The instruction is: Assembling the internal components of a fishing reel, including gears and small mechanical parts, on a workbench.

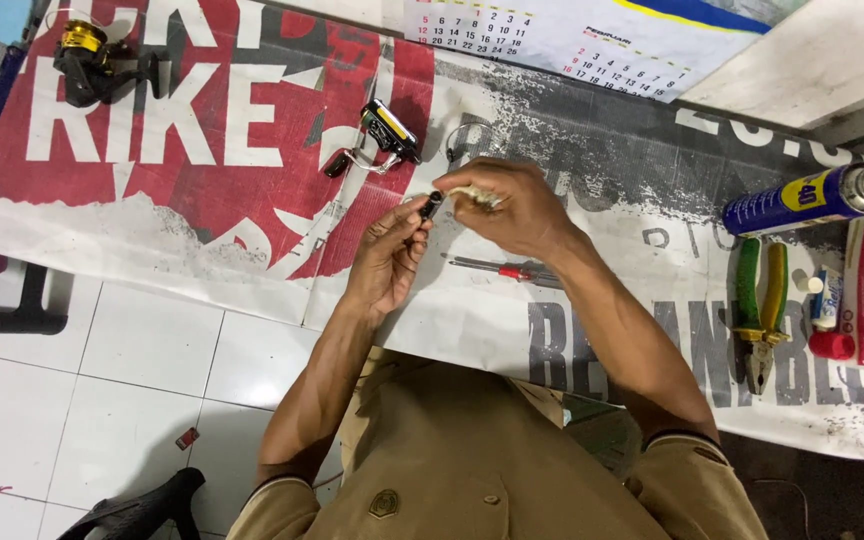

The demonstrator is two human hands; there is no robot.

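Left hand (389, 258) pinching small black cylindrical part (431, 206), long axis tilted up-right toward right hand (504, 205), which is closed around a pale rag (479, 195), above red-handled screwdriver (504, 269).

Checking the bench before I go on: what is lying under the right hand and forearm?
A red-handled screwdriver lies on the printed banner below the right hand. Its tip end runs under the forearm and is covered. Whatever else the hand and forearm hide cannot be seen.

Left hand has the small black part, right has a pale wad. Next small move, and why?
Probably bring the pale wad in the right hand onto the small black part's exposed tip: the left hand holds it upright, and the wad sits just beside it.
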